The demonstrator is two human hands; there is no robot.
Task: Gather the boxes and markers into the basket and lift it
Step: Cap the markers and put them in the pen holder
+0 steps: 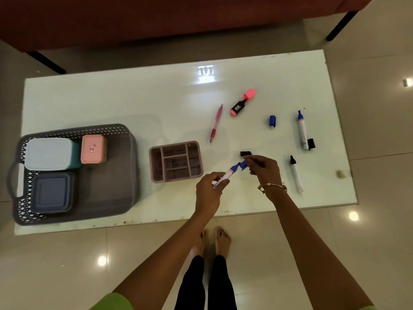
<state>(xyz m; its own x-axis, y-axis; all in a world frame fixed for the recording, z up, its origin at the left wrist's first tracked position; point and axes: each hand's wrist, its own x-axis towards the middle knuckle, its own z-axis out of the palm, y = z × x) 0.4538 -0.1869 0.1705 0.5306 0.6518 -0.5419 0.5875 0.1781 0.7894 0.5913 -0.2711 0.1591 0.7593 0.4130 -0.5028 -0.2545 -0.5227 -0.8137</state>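
A grey lattice basket (120,175) on the table's left holds a white-lidded teal box (50,154), a small pink box (93,149) and a dark blue box (52,193). My left hand (210,186) grips a white marker with a blue tip (225,176). My right hand (263,167) pinches its blue cap (243,164) just off the tip. On the table lie a pink pen (216,123), a pink highlighter (243,101), a loose blue cap (272,120), an uncapped blue marker (302,130), black caps (311,144) (245,153) and an uncapped black marker (296,174).
A brown compartment tray (176,161) sits between the basket and my hands. The white glass table (156,101) ends close to my bare feet (215,240). A dark red sofa (156,16) stands beyond the far edge. A small beige lump (340,174) lies near the right edge.
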